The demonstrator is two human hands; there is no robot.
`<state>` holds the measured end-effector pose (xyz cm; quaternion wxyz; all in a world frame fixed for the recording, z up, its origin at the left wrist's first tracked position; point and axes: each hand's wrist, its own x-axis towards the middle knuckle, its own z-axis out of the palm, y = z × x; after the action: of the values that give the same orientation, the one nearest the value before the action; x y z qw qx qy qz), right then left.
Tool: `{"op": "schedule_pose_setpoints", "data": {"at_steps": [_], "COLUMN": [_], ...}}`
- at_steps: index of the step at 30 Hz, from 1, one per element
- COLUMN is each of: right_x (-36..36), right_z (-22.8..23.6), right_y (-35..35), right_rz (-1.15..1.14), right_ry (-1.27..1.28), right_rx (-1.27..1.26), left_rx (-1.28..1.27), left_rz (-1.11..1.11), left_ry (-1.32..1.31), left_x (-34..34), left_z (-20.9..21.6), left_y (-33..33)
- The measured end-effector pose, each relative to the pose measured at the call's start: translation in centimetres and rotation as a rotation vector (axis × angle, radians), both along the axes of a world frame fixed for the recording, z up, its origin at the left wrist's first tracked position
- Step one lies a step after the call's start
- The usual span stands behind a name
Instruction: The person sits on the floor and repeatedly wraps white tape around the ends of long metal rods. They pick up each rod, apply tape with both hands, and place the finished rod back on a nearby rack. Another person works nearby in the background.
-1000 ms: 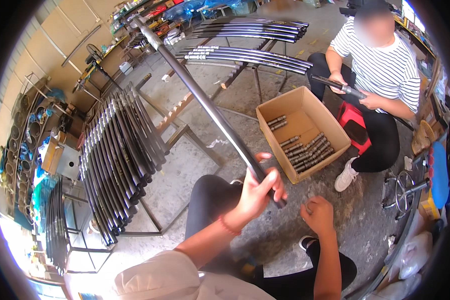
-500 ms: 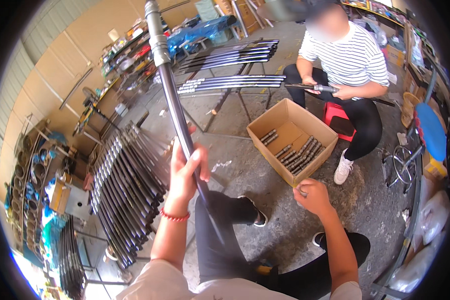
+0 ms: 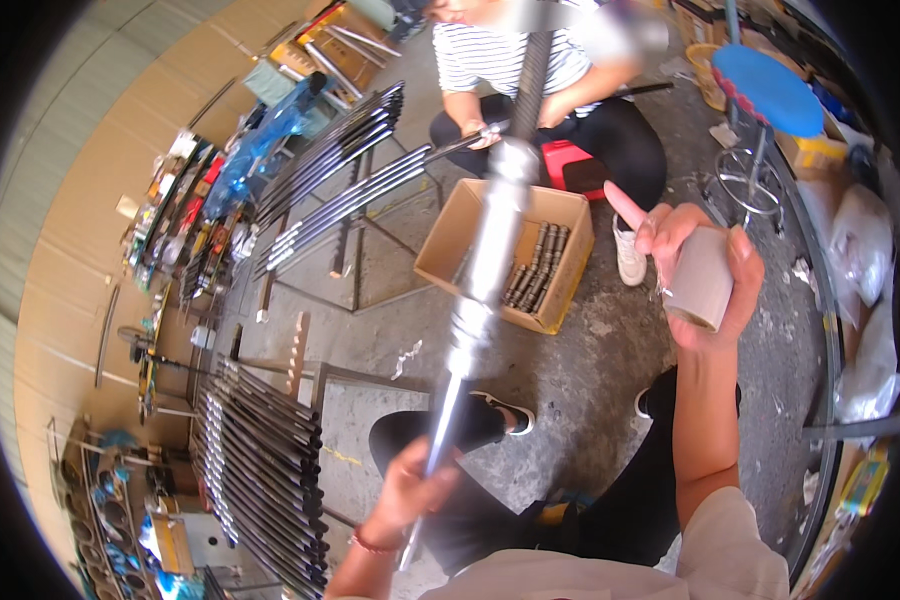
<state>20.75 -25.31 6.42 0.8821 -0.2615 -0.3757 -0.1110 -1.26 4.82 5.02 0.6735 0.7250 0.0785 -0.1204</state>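
The left hand point(image 3: 412, 487) is closed around the slender lower part of the metal rod point(image 3: 498, 225); the thicker section extends upward beyond the fingers, in front of the cardboard box point(image 3: 450, 228). The right hand point(image 3: 680, 230) grips the pale roll point(image 3: 700, 280) between thumb, on its right side, and curled fingers, on its left; one finger points up-left, clear of it.

The held rod point(image 3: 495, 240) is smooth, glossy metal (motion blur softens its sheen), while the roll point(image 3: 701, 275) looks smooth and mostly matt. Plain matt cardboard forms the box point(image 3: 448, 248); the floor point(image 3: 610, 338) is rough, scuffed concrete, and the clear plastic bags point(image 3: 862, 250) shine.
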Motion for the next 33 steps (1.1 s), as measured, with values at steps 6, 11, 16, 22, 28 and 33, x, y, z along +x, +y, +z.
{"op": "schedule_pose_setpoints", "data": {"at_steps": [6,11,16,22,28,33], "right_x": [-0.2,0.5,-1.0,-2.1,-1.7,-2.6], "right_z": [0.0,-0.5,0.4,0.3,0.5,1.2], "right_y": [-1.7,-1.8,-0.2,1.0,1.3,1.9], "right_rz": [-0.006,-0.007,-0.032,0.026,-0.128,-0.298], "right_ry": [0.088,0.021,-0.018,-0.038,-0.066,-0.03], "right_rx": [0.012,-0.004,-0.031,-0.067,-0.224,-0.349], "left_rx": [0.277,0.308,0.139,-0.292,-0.238,-0.132], "left_rz": [-0.127,-0.261,-0.357,-0.441,-0.32,-0.128], "left_ry": [-0.045,-0.133,-0.34,-0.232,-0.154,-0.121], "left_x": [-3.4,-4.0,4.2,12.2,11.2,10.7], "left_z": [-6.9,-7.6,-3.4,3.1,3.6,5.0], "left_y": [-2.4,-2.5,-5.5,-10.3,-10.1,-9.8]}}
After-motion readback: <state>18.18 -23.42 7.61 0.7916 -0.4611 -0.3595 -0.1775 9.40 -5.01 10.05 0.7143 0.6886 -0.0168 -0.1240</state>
